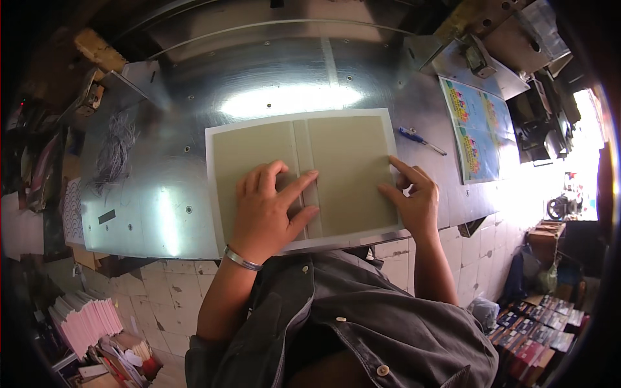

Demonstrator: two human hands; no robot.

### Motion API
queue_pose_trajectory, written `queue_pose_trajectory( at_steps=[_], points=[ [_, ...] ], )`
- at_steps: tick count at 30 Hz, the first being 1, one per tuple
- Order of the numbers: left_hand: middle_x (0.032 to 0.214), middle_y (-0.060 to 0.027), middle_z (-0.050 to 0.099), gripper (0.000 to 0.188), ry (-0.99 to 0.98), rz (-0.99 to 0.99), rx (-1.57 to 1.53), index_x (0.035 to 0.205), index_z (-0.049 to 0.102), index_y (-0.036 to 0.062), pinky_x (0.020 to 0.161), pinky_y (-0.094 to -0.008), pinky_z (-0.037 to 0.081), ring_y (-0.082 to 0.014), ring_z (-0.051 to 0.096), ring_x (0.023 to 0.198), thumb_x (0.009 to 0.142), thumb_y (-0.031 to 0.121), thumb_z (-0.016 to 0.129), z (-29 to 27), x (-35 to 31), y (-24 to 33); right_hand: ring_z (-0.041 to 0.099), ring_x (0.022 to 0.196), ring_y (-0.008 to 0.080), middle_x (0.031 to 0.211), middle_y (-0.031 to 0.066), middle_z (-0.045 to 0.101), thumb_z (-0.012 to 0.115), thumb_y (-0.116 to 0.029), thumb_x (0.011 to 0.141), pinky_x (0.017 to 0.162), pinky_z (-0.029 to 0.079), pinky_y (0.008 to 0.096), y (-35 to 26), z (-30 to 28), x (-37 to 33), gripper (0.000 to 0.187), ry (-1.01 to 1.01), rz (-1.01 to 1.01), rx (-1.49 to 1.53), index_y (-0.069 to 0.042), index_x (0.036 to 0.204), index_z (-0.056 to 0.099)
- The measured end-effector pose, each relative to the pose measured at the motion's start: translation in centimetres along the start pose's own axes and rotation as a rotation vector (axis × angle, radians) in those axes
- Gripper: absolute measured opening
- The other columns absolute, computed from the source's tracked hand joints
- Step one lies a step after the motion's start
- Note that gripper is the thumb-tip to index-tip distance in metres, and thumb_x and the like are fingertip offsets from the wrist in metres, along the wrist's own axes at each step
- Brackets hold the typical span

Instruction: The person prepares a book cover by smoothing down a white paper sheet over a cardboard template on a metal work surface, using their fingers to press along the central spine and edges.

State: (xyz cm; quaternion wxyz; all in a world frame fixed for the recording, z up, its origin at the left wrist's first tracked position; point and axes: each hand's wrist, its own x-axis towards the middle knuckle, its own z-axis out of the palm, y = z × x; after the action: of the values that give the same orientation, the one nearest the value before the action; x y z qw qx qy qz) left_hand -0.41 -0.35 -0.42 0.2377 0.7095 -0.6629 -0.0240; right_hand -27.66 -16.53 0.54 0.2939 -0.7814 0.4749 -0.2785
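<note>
Two olive-grey boards, a left board [252, 145] and a right board [349, 149], lie side by side on a white sheet [349, 112] whose border shows around them. Between them runs a narrow spine strip [302, 139]. My left hand [262, 210] rests over the lower part of the left board with fingers spread. Its index finger and thumb reach across the strip to the right board's inner edge. At the outer edge of the right board is my right hand [417, 197], thumb and index finger apart and touching near that edge, the other fingers bent. Neither hand grips anything.
A blue pen [420, 138] lies right of the sheet, beside a colourful printed sheet [482, 129]. On the metal table [174, 155], a tangle of thin grey strands [116, 149] and a small dark strip [107, 216] lie at left. Pink paper stacks [87, 320] stand below.
</note>
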Motion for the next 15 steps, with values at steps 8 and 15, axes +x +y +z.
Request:
queue_pose_trajectory(
  at_steps=[8,15],
  points=[
    [0.142,-0.0128,0.055,0.058,0.02,-0.001,-0.031,0.15,0.076,0.0322,0.118,-0.054,0.038,-0.0361,0.052,0.135,0.097,0.054,0.082,0.02,-0.17,-0.15,0.063,0.076,0.0207,0.083,0.0082,0.065,0.095,-0.016,0.078,0.07,0.051,0.0366,-0.34,-0.07,0.15,0.06,-0.021,0.019,-0.018,-0.01,0.137,0.083],
    [0.141,-0.0128,0.057,0.059,0.025,0.003,-0.009,0.15,0.076,0.0316,0.117,-0.0532,0.038,-0.0362,0.054,0.134,0.095,0.052,0.084,-0.15,0.01,0.04,0.065,0.076,0.0215,0.084,0.0084,0.066,0.094,-0.016,0.079,0.072,0.053,0.0374,-0.33,-0.16,0.0,0.059,-0.017,0.044,-0.008,-0.011,0.136,0.084]
  ],
)
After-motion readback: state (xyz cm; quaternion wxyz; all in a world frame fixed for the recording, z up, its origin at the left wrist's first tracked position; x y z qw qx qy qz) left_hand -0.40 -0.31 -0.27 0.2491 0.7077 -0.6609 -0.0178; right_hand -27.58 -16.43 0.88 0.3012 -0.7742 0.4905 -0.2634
